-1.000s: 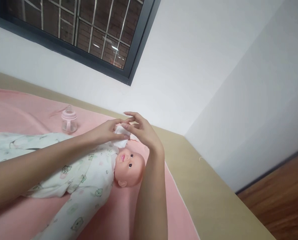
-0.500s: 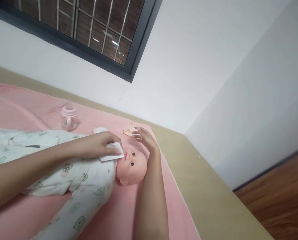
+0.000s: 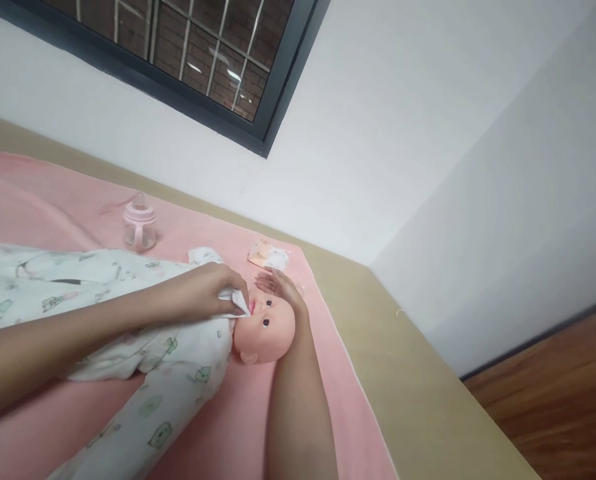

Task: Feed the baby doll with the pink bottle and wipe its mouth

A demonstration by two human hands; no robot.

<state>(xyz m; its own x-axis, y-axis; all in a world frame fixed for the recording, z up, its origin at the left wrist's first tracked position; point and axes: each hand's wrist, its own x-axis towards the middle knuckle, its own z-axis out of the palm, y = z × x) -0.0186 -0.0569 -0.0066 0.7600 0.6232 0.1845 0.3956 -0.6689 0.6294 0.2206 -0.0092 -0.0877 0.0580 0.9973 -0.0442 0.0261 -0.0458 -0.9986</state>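
A baby doll (image 3: 273,340) lies on its back, its head toward the right and its body in a white patterned outfit (image 3: 178,387). My left hand (image 3: 213,290) is closed on a white tissue (image 3: 238,301), whose tip touches the doll beside its mouth. Curved around the top of the doll's head is my right arm, with my right hand (image 3: 283,288) resting against the far side of the head. Its fingers are stretched out and hold nothing. Just beyond those fingertips lies a small orange-and-white tissue packet (image 3: 268,255).
A pink-lidded baby bottle (image 3: 139,225) stands upright beyond the doll's body. Beneath everything spreads a pink sheet (image 3: 238,427) over a wooden-coloured surface (image 3: 398,373). White walls and a barred window (image 3: 218,60) border the far side.
My right hand has come down from over the packet to the doll's head, uncovering the packet. My left hand has turned slightly, and less of the tissue shows.
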